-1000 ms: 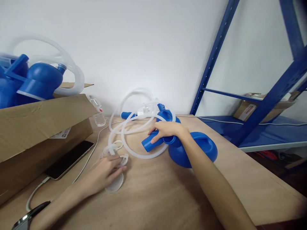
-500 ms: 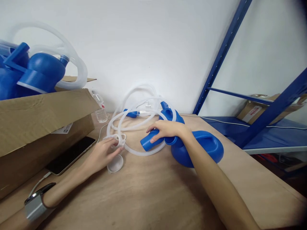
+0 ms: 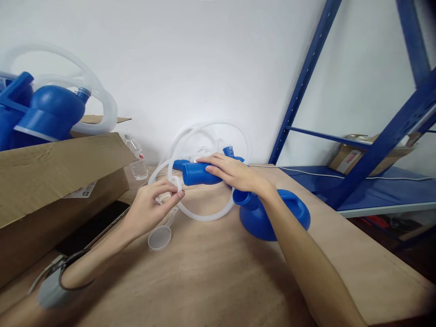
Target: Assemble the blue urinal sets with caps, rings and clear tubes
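Observation:
My right hand (image 3: 235, 172) grips a blue hollow plastic cylinder (image 3: 195, 174) from above, fingers over its top, its end pointing left. Between thumb and fingers, my left hand (image 3: 153, 200) pinches the whitish end of a translucent hose (image 3: 200, 218), a small gap left of the cylinder. The hose loops across the table behind both hands. A round clear cap (image 3: 159, 238) with a strap lies below my left fingers. Partly hidden by my right forearm, a blue bottle (image 3: 259, 222) with a moulded handle lies with its mouth toward the left.
On the left stands an open cardboard box (image 3: 64, 168) with blue plastic parts (image 3: 54, 109) and hose rising from it. Beside it are a dark phone (image 3: 95, 222) and a clear water bottle (image 3: 138, 159). A blue metal shelf (image 3: 306, 177) stands to the right of the wooden table (image 3: 211, 272).
My right hand has raised the blue cylinder and turned it level, away from the blue bottle's mouth. My left hand has lifted the hose end toward it; the cap now shows fully.

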A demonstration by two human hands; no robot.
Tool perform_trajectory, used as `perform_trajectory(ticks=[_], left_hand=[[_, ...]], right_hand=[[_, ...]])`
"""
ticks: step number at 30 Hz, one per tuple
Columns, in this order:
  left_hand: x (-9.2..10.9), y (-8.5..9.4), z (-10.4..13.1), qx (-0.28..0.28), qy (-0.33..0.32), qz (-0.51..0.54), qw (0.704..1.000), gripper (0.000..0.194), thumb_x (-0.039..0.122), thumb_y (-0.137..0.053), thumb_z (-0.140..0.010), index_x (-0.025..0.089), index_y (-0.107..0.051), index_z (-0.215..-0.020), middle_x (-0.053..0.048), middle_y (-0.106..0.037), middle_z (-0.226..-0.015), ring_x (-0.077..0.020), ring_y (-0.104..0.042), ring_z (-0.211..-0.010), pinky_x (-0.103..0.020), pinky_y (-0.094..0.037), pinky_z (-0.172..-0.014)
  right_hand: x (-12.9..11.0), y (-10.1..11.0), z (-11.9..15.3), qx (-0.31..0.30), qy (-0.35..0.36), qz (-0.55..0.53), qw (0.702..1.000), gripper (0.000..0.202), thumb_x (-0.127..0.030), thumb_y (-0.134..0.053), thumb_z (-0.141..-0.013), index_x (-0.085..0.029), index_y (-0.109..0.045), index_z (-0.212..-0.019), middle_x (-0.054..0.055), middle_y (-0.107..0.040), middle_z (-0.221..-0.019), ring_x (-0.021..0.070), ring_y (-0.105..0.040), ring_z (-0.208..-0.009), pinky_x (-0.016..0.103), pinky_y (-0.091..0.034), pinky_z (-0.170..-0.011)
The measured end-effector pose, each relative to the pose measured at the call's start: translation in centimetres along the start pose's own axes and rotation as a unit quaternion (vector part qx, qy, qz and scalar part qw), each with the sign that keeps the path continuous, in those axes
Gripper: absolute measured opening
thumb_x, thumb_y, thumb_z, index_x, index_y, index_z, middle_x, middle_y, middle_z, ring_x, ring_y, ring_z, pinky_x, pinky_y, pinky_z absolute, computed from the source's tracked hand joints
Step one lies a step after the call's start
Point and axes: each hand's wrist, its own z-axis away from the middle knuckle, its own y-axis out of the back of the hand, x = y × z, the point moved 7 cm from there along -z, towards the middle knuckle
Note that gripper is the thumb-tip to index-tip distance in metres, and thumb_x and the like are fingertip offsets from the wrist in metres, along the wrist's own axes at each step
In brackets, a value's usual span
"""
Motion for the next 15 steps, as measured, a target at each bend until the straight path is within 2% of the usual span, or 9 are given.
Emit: perform_trajectory(ticks=[3,6,11,15], left_hand=[[1.3,1.0,-0.2,0.056,-0.031,0.054,0.997,0.02,0.038,-0.072,-0.091,0.023,-0.073,-0.078,0.0,-0.071,-0.078,-0.0169,-0.065,-0.071,-0.029,-0.052,-0.065],[2.3,2.0,-0.7,0.095,-0.062,0.079,0.99,0.016,0.03,-0.076,-0.089,0.022,-0.07,-0.076,0.002,-0.067,-0.072,-0.0136,-0.061,-0.065,-0.028,-0.053,-0.063],[2.7,3.2,-2.2,0.184,-0.059,0.177,0.965,0.028,0.032,-0.087,-0.078,0.022,-0.062,-0.087,0.002,-0.062,-0.082,-0.014,-0.064,-0.077,-0.024,-0.058,-0.063],[2.4,2.4,-3.3,0.159,-0.053,0.202,0.965,0.035,0.038,-0.085,-0.08,0.022,-0.063,-0.102,0.002,-0.059,-0.08,-0.0141,-0.062,-0.072,-0.022,-0.053,-0.051]], right_hand=[[-1.5,0.2,-0.3,0.044,0.008,0.007,0.999,0.045,-0.045,-0.032,-0.111,-0.03,-0.058,-0.144,0.004,-0.064,-0.139,0.0228,-0.058,-0.131,0.039,-0.043,-0.114],[-2.4,0.4,-0.5,0.096,0.019,0.009,0.995,0.046,-0.046,-0.031,-0.111,-0.026,-0.061,-0.14,0.005,-0.066,-0.138,0.0232,-0.06,-0.129,0.038,-0.044,-0.113],[-2.1,0.8,-0.6,0.147,0.026,-0.049,0.988,0.053,-0.057,-0.032,-0.109,-0.024,-0.064,-0.136,0.006,-0.069,-0.135,0.0246,-0.061,-0.129,0.038,-0.043,-0.111],[-1.5,0.8,-0.6,0.144,0.014,-0.05,0.988,0.06,-0.069,-0.048,-0.1,-0.023,-0.064,-0.134,0.008,-0.068,-0.137,0.0283,-0.062,-0.127,0.041,-0.044,-0.11]])
